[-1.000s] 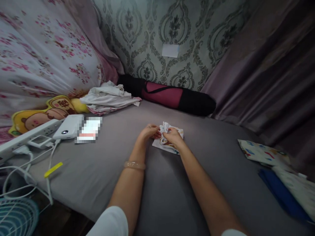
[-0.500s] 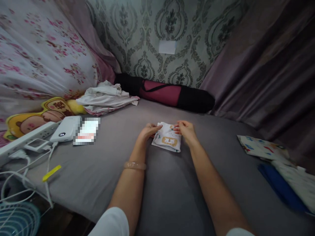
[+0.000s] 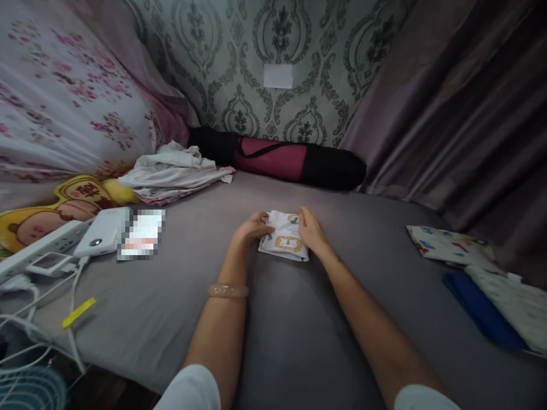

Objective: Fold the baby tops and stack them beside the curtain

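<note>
1. At the middle of the grey bed (image 3: 171, 319), one small folded cloth (image 3: 284, 244) lies flat between two hands.
2. The left hand (image 3: 252, 229) and right hand (image 3: 311, 232) flank it. Their fingers are pressed together and laid on its side edges rather than pinching, probably to keep the folds from springing open.
3. Well apart on the right lie three more pieces: one printed cloth (image 3: 444, 245), one blue cloth (image 3: 478, 307) and one pale cloth (image 3: 508, 307).

A grey bed (image 3: 171, 296) carries a small folded cloth (image 3: 284, 242), a clothes pile (image 3: 171, 173) and a black-pink bag (image 3: 294, 162).
</note>
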`<state>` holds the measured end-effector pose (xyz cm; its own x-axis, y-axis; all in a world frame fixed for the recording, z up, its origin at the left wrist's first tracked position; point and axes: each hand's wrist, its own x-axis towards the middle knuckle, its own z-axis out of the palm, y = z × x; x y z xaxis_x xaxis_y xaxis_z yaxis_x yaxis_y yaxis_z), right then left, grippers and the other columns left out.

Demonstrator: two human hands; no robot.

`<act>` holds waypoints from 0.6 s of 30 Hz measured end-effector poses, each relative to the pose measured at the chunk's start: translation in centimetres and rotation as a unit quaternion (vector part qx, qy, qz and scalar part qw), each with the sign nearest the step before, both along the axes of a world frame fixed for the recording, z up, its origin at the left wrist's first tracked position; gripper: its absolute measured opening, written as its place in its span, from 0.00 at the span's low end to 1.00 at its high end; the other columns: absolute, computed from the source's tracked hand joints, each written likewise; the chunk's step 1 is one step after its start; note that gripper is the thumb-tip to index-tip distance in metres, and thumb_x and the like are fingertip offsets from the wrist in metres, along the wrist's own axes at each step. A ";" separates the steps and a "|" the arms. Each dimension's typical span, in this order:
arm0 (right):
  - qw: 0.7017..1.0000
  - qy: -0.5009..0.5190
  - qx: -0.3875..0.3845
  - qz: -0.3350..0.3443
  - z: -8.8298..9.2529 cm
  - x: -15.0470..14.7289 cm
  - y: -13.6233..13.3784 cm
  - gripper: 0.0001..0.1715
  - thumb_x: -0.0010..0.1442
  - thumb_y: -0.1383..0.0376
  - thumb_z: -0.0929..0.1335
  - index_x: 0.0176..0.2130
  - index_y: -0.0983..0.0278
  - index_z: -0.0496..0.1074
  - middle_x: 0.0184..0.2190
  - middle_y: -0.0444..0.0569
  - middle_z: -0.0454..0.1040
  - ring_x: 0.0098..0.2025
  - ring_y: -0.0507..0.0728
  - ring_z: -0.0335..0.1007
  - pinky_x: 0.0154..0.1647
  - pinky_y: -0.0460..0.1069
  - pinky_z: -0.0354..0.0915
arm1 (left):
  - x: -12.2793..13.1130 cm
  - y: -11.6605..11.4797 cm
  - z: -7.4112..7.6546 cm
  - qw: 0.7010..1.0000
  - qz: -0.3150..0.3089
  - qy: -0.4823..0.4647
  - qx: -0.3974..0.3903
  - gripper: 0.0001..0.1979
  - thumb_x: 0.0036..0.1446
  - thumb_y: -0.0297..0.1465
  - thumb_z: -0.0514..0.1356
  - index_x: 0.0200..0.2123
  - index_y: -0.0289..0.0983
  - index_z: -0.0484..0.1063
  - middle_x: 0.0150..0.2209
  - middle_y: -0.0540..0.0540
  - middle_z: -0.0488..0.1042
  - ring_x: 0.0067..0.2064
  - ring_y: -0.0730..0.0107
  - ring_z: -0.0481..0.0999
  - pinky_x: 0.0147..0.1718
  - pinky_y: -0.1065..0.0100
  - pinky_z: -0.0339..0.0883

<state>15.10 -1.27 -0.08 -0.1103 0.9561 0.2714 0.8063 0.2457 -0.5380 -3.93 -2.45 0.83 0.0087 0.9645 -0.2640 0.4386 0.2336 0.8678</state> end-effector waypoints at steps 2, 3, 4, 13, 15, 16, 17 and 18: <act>0.998 -0.062 -0.008 0.030 -0.2 -0.8 -0.5 0.30 0.69 0.63 0.53 0.65 0.72 0.59 0.67 0.59 0.57 0.70 0.60 0.47 0.68 0.57 0.46 | -0.2 0.2 -0.1 1.000 0.020 0.015 0.012 0.23 0.51 0.30 0.66 0.52 0.35 0.70 0.36 0.46 0.76 0.33 0.71 0.75 0.29 0.76 0.64; 0.995 -0.092 -0.019 0.038 -0.5 -1.1 -0.8 0.32 0.69 0.60 0.53 0.66 0.72 0.57 0.69 0.59 0.53 0.71 0.62 0.43 0.69 0.59 0.43 | -0.3 0.4 -0.2 0.999 0.037 0.024 0.022 0.21 0.53 0.32 0.66 0.50 0.34 0.71 0.35 0.46 0.76 0.34 0.71 0.75 0.29 0.76 0.64; 0.992 -0.119 -0.031 0.041 -0.8 -1.4 -1.1 0.33 0.70 0.58 0.53 0.67 0.73 0.55 0.69 0.60 0.51 0.72 0.63 0.40 0.69 0.61 0.40 | -0.5 0.5 -0.3 0.998 0.053 0.030 0.029 0.18 0.55 0.33 0.65 0.49 0.34 0.72 0.35 0.45 0.76 0.34 0.70 0.75 0.29 0.76 0.64; 0.982 -0.183 -0.046 0.024 -2.5 -2.0 -1.6 0.37 0.70 0.54 0.52 0.69 0.73 0.51 0.71 0.59 0.46 0.72 0.64 0.39 0.69 0.61 0.36 | -0.9 1.2 -1.5 0.995 0.095 0.034 0.012 0.14 0.59 0.35 0.62 0.45 0.33 0.72 0.41 0.40 0.77 0.36 0.70 0.76 0.29 0.76 0.63; 0.982 -0.184 -0.044 0.023 -2.6 -2.0 -1.6 0.36 0.70 0.54 0.52 0.69 0.73 0.51 0.71 0.59 0.47 0.72 0.64 0.40 0.69 0.61 0.36 | -0.8 1.2 -1.4 0.995 0.093 0.039 0.007 0.13 0.60 0.34 0.61 0.45 0.32 0.72 0.42 0.39 0.77 0.36 0.70 0.76 0.29 0.75 0.63; 0.982 -0.184 -0.044 0.023 -2.6 -2.0 -1.6 0.36 0.70 0.54 0.52 0.69 0.73 0.52 0.71 0.59 0.47 0.72 0.64 0.40 0.69 0.61 0.36 | -0.8 1.1 -1.4 0.995 0.092 0.037 0.010 0.13 0.60 0.34 0.60 0.46 0.32 0.72 0.41 0.39 0.77 0.35 0.70 0.75 0.29 0.75 0.63; 0.981 -0.186 -0.045 0.024 -2.5 -1.9 -1.6 0.36 0.70 0.55 0.53 0.69 0.73 0.52 0.71 0.59 0.47 0.72 0.64 0.40 0.69 0.61 0.36 | -0.8 1.0 -1.3 0.995 0.092 0.035 0.013 0.13 0.61 0.33 0.59 0.45 0.32 0.72 0.40 0.40 0.77 0.35 0.71 0.75 0.29 0.75 0.63; 0.981 -0.187 -0.049 0.026 -2.4 -1.9 -1.6 0.36 0.70 0.54 0.53 0.69 0.73 0.51 0.71 0.59 0.47 0.72 0.64 0.39 0.69 0.61 0.36 | -0.8 1.0 -1.3 0.995 0.094 0.033 0.015 0.12 0.60 0.33 0.59 0.45 0.32 0.72 0.39 0.41 0.77 0.34 0.71 0.75 0.29 0.75 0.63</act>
